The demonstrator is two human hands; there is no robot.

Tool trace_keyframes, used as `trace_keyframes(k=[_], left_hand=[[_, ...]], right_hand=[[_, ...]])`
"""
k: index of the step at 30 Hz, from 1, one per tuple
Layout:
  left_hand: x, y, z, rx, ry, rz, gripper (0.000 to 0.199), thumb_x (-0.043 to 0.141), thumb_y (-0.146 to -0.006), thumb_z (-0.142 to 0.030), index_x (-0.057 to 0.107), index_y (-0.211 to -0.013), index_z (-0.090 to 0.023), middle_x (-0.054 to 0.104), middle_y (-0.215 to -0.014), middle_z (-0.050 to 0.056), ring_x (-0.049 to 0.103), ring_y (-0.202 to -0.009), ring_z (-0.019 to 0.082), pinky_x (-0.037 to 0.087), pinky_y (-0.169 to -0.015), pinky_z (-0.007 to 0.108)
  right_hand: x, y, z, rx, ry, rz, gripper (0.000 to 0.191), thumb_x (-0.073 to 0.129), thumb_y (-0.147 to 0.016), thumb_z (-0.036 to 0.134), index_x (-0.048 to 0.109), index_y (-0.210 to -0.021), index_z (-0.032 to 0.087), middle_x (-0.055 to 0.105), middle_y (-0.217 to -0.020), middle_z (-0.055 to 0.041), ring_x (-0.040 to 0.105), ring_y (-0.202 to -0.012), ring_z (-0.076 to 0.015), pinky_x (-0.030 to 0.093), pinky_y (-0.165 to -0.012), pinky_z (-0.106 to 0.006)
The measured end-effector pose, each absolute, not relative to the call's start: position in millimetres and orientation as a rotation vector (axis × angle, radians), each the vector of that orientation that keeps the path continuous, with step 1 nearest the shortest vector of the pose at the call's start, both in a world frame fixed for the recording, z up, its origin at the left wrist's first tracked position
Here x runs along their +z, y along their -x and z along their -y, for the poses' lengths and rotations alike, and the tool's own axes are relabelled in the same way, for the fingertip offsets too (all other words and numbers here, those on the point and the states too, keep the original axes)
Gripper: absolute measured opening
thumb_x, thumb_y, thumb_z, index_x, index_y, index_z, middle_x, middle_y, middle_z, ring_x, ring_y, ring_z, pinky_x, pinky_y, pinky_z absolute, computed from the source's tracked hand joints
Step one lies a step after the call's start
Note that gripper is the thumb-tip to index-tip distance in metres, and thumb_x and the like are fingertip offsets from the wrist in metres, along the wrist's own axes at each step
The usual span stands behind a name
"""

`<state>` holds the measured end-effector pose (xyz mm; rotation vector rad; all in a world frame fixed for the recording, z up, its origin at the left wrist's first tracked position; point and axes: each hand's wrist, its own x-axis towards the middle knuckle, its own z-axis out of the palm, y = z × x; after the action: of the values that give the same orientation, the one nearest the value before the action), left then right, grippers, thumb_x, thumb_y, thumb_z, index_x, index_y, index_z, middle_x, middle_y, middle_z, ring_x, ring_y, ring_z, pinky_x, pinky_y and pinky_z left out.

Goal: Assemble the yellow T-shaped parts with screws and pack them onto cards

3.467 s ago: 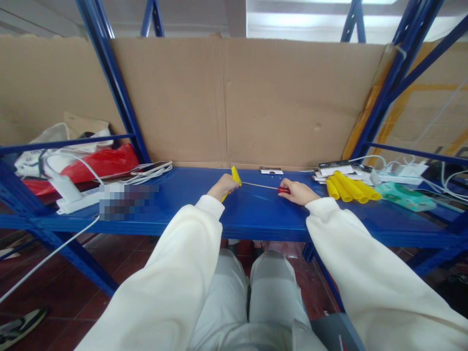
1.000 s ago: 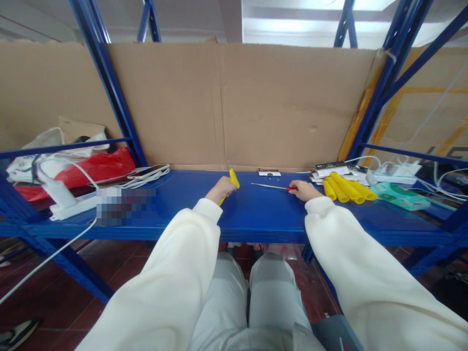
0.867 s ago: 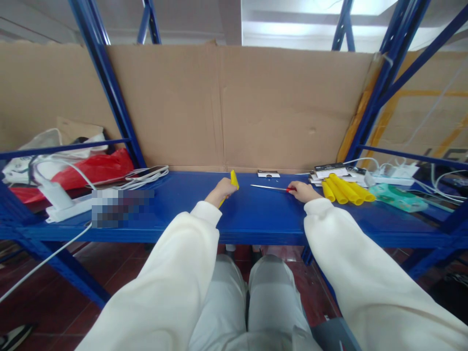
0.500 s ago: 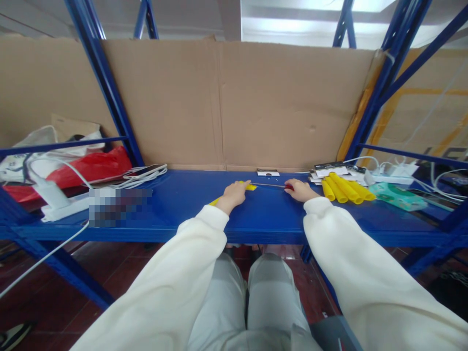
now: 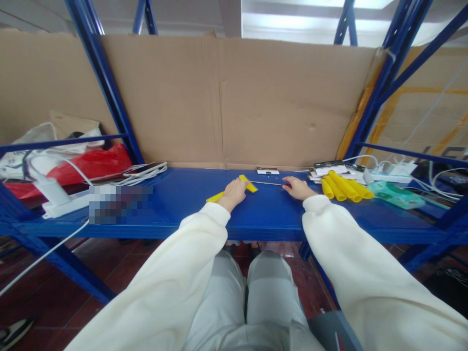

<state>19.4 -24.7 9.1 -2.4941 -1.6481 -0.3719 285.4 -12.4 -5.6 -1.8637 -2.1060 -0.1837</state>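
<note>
My left hand [image 5: 235, 191] is closed around a yellow T-shaped tool [image 5: 250, 185]. The crosspiece sticks out past my fingers, and the yellow handle shows behind my wrist. From the right, my right hand [image 5: 297, 188] grips a screwdriver with a red handle mostly hidden by my fingers. Its long thin shaft [image 5: 266, 183] lies level above the table and reaches to the crosspiece. Whether the tip sits in a screw is too small to tell. Both hands are low over the blue tabletop [image 5: 263, 214].
Yellow tubes [image 5: 341, 187] lie to the right, before stacked black-and-white packets [image 5: 329, 169]. Beside them are a green plastic pack [image 5: 397, 195] and a white power strip. A small white card [image 5: 268, 170] lies at the back by the cardboard wall [image 5: 256, 102]. Leftward lie cables, a phone and bags.
The yellow crosspiece has turned and now shows more of its length beside my left fingers. More of the yellow handle shows too. The screwdriver has shifted slightly left with my right hand.
</note>
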Motion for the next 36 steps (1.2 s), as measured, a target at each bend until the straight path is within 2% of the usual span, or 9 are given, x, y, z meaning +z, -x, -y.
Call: trace_keyframes(k=[5, 8, 11, 13, 18, 24, 28, 36], left_hand=[[10, -17, 22, -0.383, 2.492, 1.673, 0.049, 0.044, -0.099, -0.016, 0.058, -0.144, -0.028, 0.063, -0.13, 0.012, 0.062, -0.121, 0.026, 0.047, -0.102, 0.034], [11, -17, 23, -0.375, 2.485, 1.689, 0.05, 0.043, -0.099, -0.017, 0.057, -0.144, -0.029, 0.062, -0.129, 0.012, 0.062, -0.12, 0.026, 0.048, -0.101, 0.033], [13, -18, 25, -0.354, 2.471, 1.702, 0.051, 0.043, -0.099, -0.018, 0.055, -0.146, -0.03, 0.061, -0.129, 0.011, 0.061, -0.121, 0.024, 0.048, -0.1, 0.031], [14, -18, 27, -0.347, 2.474, 1.704, 0.05, 0.043, -0.099, -0.018, 0.055, -0.146, -0.031, 0.061, -0.129, 0.011, 0.061, -0.121, 0.025, 0.048, -0.1, 0.031], [14, -19, 28, -0.351, 2.5, 1.675, 0.048, 0.044, -0.099, -0.019, 0.059, -0.142, -0.033, 0.062, -0.127, 0.011, 0.063, -0.118, 0.025, 0.049, -0.098, 0.032], [12, -19, 27, -0.354, 2.513, 1.67, 0.048, 0.044, -0.099, -0.019, 0.058, -0.144, -0.031, 0.063, -0.126, 0.01, 0.063, -0.119, 0.024, 0.048, -0.099, 0.031], [11, -19, 25, -0.372, 2.515, 1.672, 0.047, 0.046, -0.098, -0.02, 0.059, -0.142, -0.031, 0.063, -0.126, 0.009, 0.063, -0.118, 0.024, 0.049, -0.099, 0.031], [10, -20, 24, -0.375, 2.524, 1.661, 0.046, 0.047, -0.099, -0.022, 0.06, -0.142, -0.033, 0.063, -0.124, 0.01, 0.064, -0.116, 0.024, 0.049, -0.097, 0.032]], right_hand=[[-1, -274, -6, -0.112, 1.881, 2.155, 0.048, 0.041, -0.1, 0.026, 0.055, -0.146, 0.025, 0.055, -0.149, -0.0136, 0.051, -0.137, -0.0313, 0.042, -0.109, -0.055], [4, -265, -27, -0.058, 1.938, 2.19, 0.046, 0.046, -0.099, 0.023, 0.059, -0.142, 0.027, 0.062, -0.143, -0.0107, 0.058, -0.131, -0.0275, 0.046, -0.107, -0.044], [8, -255, -50, -0.077, 1.984, 2.239, 0.046, 0.046, -0.096, 0.018, 0.063, -0.139, 0.021, 0.066, -0.137, -0.0116, 0.063, -0.124, -0.0234, 0.048, -0.104, -0.031], [9, -250, -61, -0.118, 1.992, 2.27, 0.048, 0.045, -0.094, 0.014, 0.065, -0.137, 0.021, 0.069, -0.132, -0.0113, 0.065, -0.121, -0.0229, 0.049, -0.101, -0.028], [10, -241, -75, -0.121, 2.002, 2.277, 0.048, 0.05, -0.087, 0.01, 0.071, -0.129, 0.021, 0.072, -0.126, -0.0132, 0.068, -0.117, -0.0263, 0.053, -0.096, -0.032], [11, -238, -77, -0.067, 2.038, 2.255, 0.044, 0.052, -0.086, 0.006, 0.074, -0.122, 0.016, 0.07, -0.129, -0.0145, 0.067, -0.119, -0.0245, 0.051, -0.098, -0.028], [10, -237, -74, -0.085, 2.024, 2.192, 0.037, 0.053, -0.088, 0.01, 0.078, -0.114, 0.016, 0.074, -0.121, -0.0144, 0.068, -0.116, -0.0249, 0.052, -0.097, -0.028], [9, -238, -71, 0.117, 2.054, 1.945, 0.024, 0.072, -0.078, 0.014, 0.078, -0.1, 0.008, 0.078, -0.094, -0.0162, 0.074, -0.089, -0.0254, 0.056, -0.078, -0.028]])
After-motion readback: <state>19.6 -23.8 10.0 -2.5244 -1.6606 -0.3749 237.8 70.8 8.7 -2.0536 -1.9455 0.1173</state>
